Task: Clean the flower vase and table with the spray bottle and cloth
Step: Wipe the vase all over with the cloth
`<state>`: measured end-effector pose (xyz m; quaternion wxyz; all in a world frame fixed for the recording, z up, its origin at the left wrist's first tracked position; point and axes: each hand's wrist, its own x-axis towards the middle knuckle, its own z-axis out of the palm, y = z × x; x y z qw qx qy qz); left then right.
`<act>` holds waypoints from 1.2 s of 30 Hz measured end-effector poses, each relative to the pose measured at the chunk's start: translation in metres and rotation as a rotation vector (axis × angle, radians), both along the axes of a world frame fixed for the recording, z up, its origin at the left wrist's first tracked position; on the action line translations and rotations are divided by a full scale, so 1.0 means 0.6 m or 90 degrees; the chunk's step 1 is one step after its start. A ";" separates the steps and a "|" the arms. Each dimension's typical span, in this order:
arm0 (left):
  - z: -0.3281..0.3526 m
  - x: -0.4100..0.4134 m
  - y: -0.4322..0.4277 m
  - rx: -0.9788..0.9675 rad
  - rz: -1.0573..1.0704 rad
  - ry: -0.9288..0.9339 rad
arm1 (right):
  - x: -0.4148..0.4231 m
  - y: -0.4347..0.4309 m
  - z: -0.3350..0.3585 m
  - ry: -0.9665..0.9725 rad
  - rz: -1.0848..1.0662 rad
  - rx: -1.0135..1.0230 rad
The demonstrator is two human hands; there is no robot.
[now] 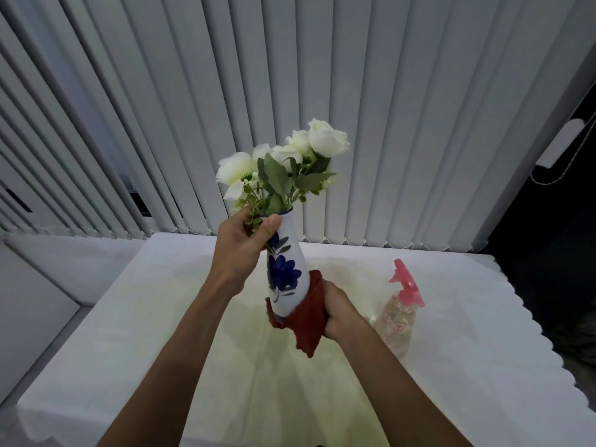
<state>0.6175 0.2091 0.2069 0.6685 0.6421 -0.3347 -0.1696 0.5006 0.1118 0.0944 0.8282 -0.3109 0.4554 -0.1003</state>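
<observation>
vase (285,272) is up off the table (135,317), tilted, left hand (240,250) clamped round its neck, right hand (338,309) squeezing the red cloth (306,321) vs the base. best bet imo: keep neck grip firm, turn vase w/ the left, wipe upward. white flowers (290,159) sit in the vase. spray bottle (400,321) stands on table just right, clear liquid inside, level hard to tell.

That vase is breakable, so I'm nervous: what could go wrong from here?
The vase is lifted off the table, tilted, gripped only at its neck by the left hand; it could slip. The right hand rubbing with the cloth might nudge the spray bottle over.
</observation>
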 end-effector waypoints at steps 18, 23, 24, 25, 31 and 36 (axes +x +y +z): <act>-0.033 0.000 -0.010 0.136 0.032 -0.087 | 0.034 0.005 0.121 0.055 -0.076 -0.385; -0.026 0.002 -0.011 0.080 0.016 -0.018 | 0.041 0.015 0.154 -0.007 -0.079 -0.516; -0.018 0.006 -0.011 0.059 0.002 0.007 | 0.034 0.014 0.137 0.032 -0.060 -0.560; -0.010 0.009 -0.012 0.045 -0.008 0.020 | 0.029 0.011 0.119 0.070 -0.043 -0.561; -0.022 0.017 -0.009 0.074 -0.005 0.006 | 0.039 0.010 0.124 0.102 0.005 -0.501; -0.015 0.006 -0.018 0.059 -0.016 0.037 | 0.041 -0.001 0.151 0.020 -0.006 -0.548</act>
